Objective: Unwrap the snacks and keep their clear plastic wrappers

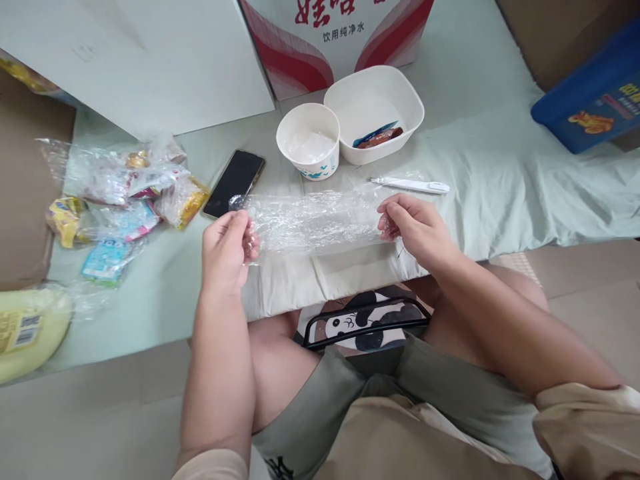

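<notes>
A crinkled sheet of clear plastic wrap stretches between my two hands, just above the cloth near its front edge. My left hand pinches its left end, the thumb pressed against curled fingers. At the right end, my right hand grips the wrap between thumb and fingers. Behind the right hand lies a white utility knife, its tip pointing left. A black phone rests just beyond my left hand. Past the wrap stands a white paper cup with clear plastic inside.
Beside the cup, a white bowl holds small packets. Several wrapped snack packets are heaped on the left, near a pale yellow bottle. A red and white carton and white box stand behind; a blue container is right.
</notes>
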### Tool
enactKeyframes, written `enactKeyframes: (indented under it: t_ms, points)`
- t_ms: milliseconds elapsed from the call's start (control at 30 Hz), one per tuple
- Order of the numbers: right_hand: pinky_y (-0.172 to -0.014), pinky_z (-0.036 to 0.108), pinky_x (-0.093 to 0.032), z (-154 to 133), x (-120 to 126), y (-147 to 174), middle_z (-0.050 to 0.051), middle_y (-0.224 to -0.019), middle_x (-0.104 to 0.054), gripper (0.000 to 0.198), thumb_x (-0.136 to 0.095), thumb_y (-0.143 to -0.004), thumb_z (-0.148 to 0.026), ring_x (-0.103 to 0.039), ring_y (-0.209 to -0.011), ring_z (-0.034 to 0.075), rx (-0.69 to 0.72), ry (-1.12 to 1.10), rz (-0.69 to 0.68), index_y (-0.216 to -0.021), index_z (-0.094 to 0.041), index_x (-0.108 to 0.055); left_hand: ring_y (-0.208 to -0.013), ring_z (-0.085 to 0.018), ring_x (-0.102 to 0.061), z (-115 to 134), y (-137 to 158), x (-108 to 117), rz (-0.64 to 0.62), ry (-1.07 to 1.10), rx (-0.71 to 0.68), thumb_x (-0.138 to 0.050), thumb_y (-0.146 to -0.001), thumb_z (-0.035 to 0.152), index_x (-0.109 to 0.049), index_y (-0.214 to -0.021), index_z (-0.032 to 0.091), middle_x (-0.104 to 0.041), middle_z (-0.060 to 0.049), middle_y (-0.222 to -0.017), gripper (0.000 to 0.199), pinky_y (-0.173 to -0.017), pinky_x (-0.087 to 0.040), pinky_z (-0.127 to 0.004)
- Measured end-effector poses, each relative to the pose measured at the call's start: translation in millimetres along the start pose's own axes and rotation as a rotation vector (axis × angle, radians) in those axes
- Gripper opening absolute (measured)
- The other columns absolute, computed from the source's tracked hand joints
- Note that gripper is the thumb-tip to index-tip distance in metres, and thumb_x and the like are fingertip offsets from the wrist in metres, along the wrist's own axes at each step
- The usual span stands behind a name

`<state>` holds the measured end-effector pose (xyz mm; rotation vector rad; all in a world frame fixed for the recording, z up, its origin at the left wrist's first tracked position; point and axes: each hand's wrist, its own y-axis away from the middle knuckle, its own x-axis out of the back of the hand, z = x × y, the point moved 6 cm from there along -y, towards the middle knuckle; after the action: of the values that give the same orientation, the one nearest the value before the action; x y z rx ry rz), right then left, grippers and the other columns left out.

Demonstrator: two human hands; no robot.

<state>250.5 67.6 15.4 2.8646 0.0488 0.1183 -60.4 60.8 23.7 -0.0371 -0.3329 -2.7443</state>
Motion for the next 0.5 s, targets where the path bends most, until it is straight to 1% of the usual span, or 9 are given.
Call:
enactKeyframes:
  t_ms: [67, 133, 167, 233, 300, 367, 500]
  points:
    - [-0.050, 0.020, -0.046, 1.1, 0.2, -1.1, -0.003, -0.062, -0.061, 0.020, -0.056, -0.098, -0.035, -0.056, -0.050, 0.008, -0.005, -0.018, 0.011, -0.086, -0.019, -0.062, -0.036, -0.007, -0.043, -0.1, -0.4, -0.3, 0.009, -0.070, -0.064, -0.071, -0.085, 0.038, -0.055, -0.069, 0.019, -0.047, 0.006, -0.047, 0.029, -0.031, -0.030, -0.016]
    - [-0.050, 0.021, -0.046, 1.7, -0.2, -2.0, -0.003, -0.061, -0.061, 0.023, -0.053, -0.098, -0.038, -0.056, -0.050, 0.009, 0.003, -0.040, 0.005, -0.087, -0.020, -0.062, -0.036, -0.007, -0.044, 0.2, -0.8, -1.6, 0.009, -0.116, -0.124, -0.069, -0.088, 0.039, -0.055, -0.072, 0.020, -0.047, 0.007, -0.045, 0.029, -0.034, -0.034, -0.016]
    - [-0.050, 0.021, -0.046, 1.4, -0.5, -2.3, -0.003, -0.061, -0.061, 0.025, -0.053, -0.098, -0.040, -0.057, -0.051, 0.009, 0.019, -0.047, 0.000, -0.086, -0.020, -0.062, -0.035, -0.007, -0.045, 0.4, -0.9, -2.1, 0.012, -0.128, -0.140, -0.067, -0.090, 0.040, -0.054, -0.073, 0.021, -0.047, 0.008, -0.044, 0.029, -0.035, -0.035, -0.016]
    - [-0.053, 0.021, -0.047, -0.1, -0.7, -2.5, -0.002, -0.060, -0.060, 0.027, -0.056, -0.097, -0.041, -0.056, -0.052, 0.009, 0.065, -0.052, 0.003, -0.081, -0.020, -0.061, -0.032, -0.007, -0.041, 1.3, -1.0, -2.2, 0.031, -0.140, -0.149, -0.063, -0.093, 0.039, -0.052, -0.073, 0.022, -0.045, 0.009, -0.042, 0.029, -0.033, -0.032, -0.016]
    - [-0.053, 0.021, -0.046, -1.3, -0.3, -2.6, -0.003, -0.058, -0.058, 0.030, -0.058, -0.096, -0.041, -0.054, -0.051, 0.008, 0.097, -0.038, 0.021, -0.075, -0.019, -0.058, -0.029, -0.007, -0.032, 3.1, -0.9, -1.7, 0.053, -0.147, -0.141, -0.059, -0.095, 0.036, -0.050, -0.071, 0.022, -0.041, 0.009, -0.038, 0.029, -0.029, -0.024, -0.017]
    - [-0.048, 0.020, -0.042, -1.3, 0.3, -2.8, -0.003, -0.055, -0.056, 0.029, -0.058, -0.095, -0.039, -0.050, -0.047, 0.007, 0.093, 0.000, 0.042, -0.074, -0.019, -0.058, -0.027, -0.006, -0.028, 4.1, -0.8, -1.2, 0.063, -0.154, -0.114, -0.056, -0.094, 0.032, -0.049, -0.068, 0.022, -0.038, 0.009, -0.036, 0.029, -0.027, -0.017, -0.018]
    - [-0.041, 0.021, -0.032, -1.1, 2.4, -2.9, -0.006, -0.050, -0.051, 0.020, -0.057, -0.094, -0.032, -0.042, -0.040, 0.007, 0.049, 0.115, 0.082, -0.080, -0.019, -0.061, -0.029, -0.006, -0.031, -0.6, -1.5, 0.5, 0.062, -0.161, 0.003, -0.062, -0.087, 0.030, -0.053, -0.067, 0.020, -0.041, 0.007, -0.039, 0.024, -0.029, -0.017, -0.018]
